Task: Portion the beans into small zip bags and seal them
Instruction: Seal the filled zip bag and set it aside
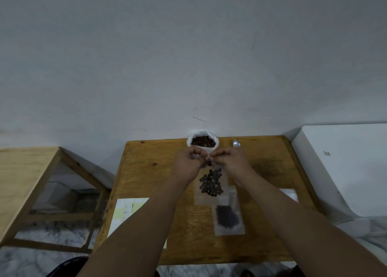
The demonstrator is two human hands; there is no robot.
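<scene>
Beans [211,182] lie inside a small zip bag [206,199] at the middle of the wooden table [146,172]; I see the left hand [187,163] and right hand [231,161] both pinching its far edge. Grey wall [188,57] stands behind, second table [25,172] at left.

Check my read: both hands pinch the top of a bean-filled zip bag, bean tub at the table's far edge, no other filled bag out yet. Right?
One error: the head view shows a second filled bag lying on the table, nearer the person. Otherwise right: left hand and right hand pinch the zip bag at its top, bean tub at the far edge.
</scene>
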